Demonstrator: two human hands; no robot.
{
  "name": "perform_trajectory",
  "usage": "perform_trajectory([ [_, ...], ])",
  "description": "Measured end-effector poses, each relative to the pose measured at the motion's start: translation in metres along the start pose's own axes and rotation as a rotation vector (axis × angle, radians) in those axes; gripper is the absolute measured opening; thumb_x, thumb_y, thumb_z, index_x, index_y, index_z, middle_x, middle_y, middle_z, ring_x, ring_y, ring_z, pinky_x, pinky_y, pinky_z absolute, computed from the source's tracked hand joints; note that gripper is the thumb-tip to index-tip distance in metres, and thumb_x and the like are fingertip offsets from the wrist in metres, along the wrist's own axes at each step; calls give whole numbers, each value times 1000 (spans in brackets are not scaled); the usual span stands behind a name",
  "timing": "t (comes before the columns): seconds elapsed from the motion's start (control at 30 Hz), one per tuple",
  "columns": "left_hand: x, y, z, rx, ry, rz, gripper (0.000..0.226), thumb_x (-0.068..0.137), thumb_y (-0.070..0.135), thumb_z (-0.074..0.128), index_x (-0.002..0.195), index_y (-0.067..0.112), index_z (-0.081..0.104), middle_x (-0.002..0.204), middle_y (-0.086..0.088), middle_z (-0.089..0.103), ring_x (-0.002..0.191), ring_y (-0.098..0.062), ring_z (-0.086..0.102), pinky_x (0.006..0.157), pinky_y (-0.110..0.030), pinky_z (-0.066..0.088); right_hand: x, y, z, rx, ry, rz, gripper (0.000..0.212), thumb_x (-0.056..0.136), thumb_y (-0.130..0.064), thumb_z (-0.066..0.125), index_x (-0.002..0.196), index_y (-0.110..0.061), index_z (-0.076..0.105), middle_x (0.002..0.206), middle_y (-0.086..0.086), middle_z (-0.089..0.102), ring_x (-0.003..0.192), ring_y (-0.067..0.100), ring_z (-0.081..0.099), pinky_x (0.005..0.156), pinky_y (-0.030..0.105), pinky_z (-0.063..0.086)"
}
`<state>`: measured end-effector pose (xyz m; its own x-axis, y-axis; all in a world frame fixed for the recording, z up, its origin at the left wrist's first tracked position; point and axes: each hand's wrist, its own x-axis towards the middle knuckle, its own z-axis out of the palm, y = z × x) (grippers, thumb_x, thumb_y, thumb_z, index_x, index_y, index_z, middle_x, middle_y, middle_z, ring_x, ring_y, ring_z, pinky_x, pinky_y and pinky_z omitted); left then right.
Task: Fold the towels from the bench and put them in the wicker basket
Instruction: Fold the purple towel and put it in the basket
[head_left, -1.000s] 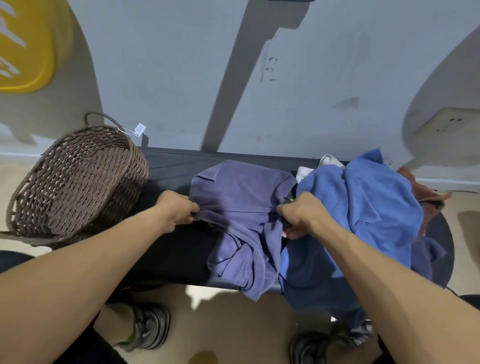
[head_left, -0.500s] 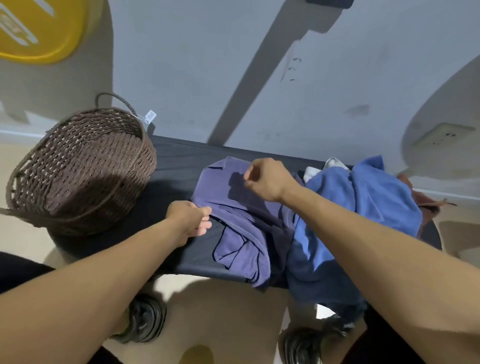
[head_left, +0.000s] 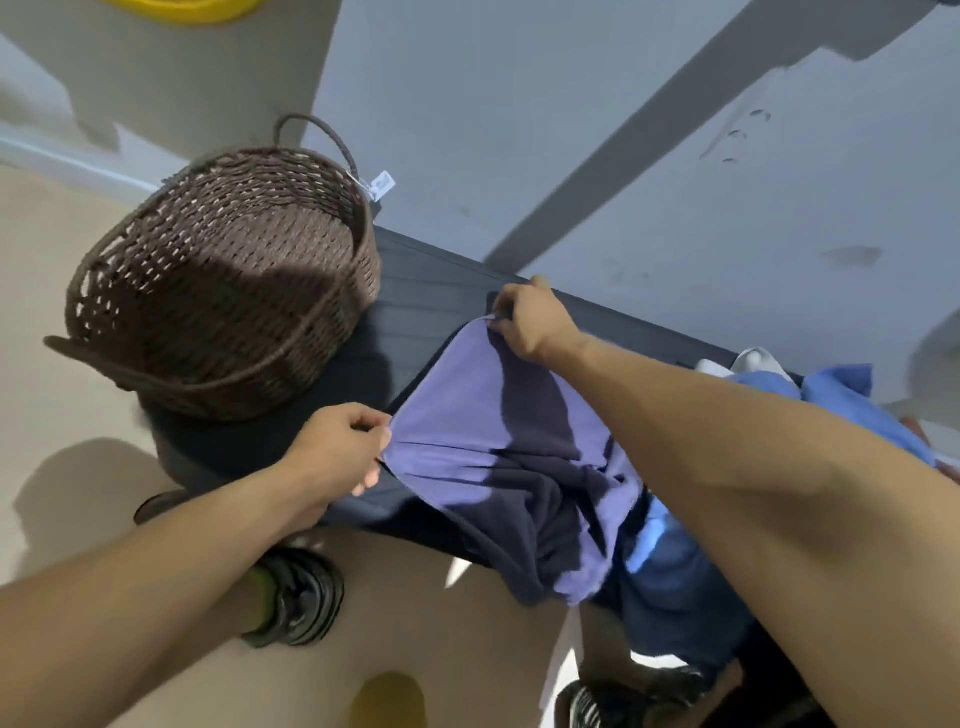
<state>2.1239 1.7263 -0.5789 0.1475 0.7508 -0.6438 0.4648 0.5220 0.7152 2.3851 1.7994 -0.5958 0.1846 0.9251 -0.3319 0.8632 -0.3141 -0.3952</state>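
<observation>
A purple towel (head_left: 467, 415) lies across the dark bench (head_left: 431, 280), its lower part hanging crumpled over the front edge. My left hand (head_left: 343, 447) pinches the towel's near left corner. My right hand (head_left: 530, 322) pinches its far corner close to the wall, so the left edge is stretched between both hands. A brown wicker basket (head_left: 223, 280) stands tilted on the bench's left end, with nothing visible inside. A blue towel (head_left: 841, 405) is heaped at the right, partly hidden behind my right arm.
A white cloth (head_left: 748, 361) peeks out behind the blue towel. The grey wall (head_left: 571, 130) runs right behind the bench. My black shoes (head_left: 301, 597) stand on the beige floor below the front edge. A yellow object (head_left: 182, 5) shows at the top left.
My right hand moved from the towel's middle up to its far corner and now pinches it. The towel's left edge is pulled straight. My view shifted right and down.
</observation>
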Motion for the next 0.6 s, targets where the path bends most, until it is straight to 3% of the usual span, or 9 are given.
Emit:
perform_trajectory([
  [0.1, 10, -11, -17, 116, 86, -3, 25, 95, 10, 50, 80, -5, 63, 59, -10, 47, 56, -20, 37, 53, -28, 31, 19, -11, 7, 78, 74, -3, 20, 93, -25, 65, 105, -9, 64, 124, 13, 45, 95, 30, 57, 89, 27, 44],
  [0.2, 17, -12, -21, 179, 117, 30, 35, 95, 16, 53, 66, -2, 54, 58, -11, 40, 58, -20, 34, 58, -31, 29, 37, -23, 8, 128, 129, 38, 23, 92, -25, 67, 106, -7, 66, 120, 13, 60, 102, 27, 57, 89, 27, 43],
  [0.27, 21, -8, -18, 209, 114, 40, 34, 95, 21, 59, 70, -1, 60, 55, -8, 50, 49, -20, 42, 55, -26, 37, 43, -28, 8, 177, 161, 72, 25, 90, -22, 67, 108, -6, 65, 114, 14, 66, 111, 27, 58, 92, 30, 46],
  [0.33, 28, -4, -18, 272, 104, 17, 23, 94, 19, 62, 76, 5, 64, 61, -9, 59, 56, -24, 56, 62, -31, 49, 38, -30, 8, 264, 172, 94, 35, 87, -17, 66, 120, -8, 57, 122, 13, 60, 111, 26, 58, 94, 27, 46],
  [0.4, 35, 0, -19, 499, 92, -16, 22, 94, 18, 58, 78, 4, 64, 70, -14, 64, 70, -30, 63, 73, -38, 54, 23, -27, 1, 349, 182, 73, 40, 86, -14, 66, 124, -9, 54, 122, 10, 57, 107, 23, 59, 92, 23, 44],
  [0.47, 37, 7, -18, 811, 113, -37, 18, 93, 16, 54, 95, 1, 63, 87, -18, 69, 84, -36, 67, 74, -37, 51, -3, -15, -13, 378, 218, 41, 28, 84, -11, 65, 112, -9, 61, 105, 5, 63, 96, 19, 61, 82, 19, 43],
  [0.53, 36, 17, -7, 1116, 194, 58, 27, 88, 12, 55, 113, 4, 50, 109, -17, 65, 100, -35, 65, 75, -37, 46, -41, 10, -30, 350, 215, 72, 13, 83, -12, 66, 96, -15, 65, 89, 1, 67, 82, 15, 60, 73, 17, 40],
  [0.6, 34, 32, 13, 1263, 275, 261, 35, 88, 15, 57, 118, 9, 41, 117, -13, 58, 107, -32, 61, 80, -39, 46, -84, 41, -44, 232, 148, 184, 7, 81, -17, 68, 86, -20, 65, 81, -2, 67, 77, 16, 60, 69, 19, 38],
])
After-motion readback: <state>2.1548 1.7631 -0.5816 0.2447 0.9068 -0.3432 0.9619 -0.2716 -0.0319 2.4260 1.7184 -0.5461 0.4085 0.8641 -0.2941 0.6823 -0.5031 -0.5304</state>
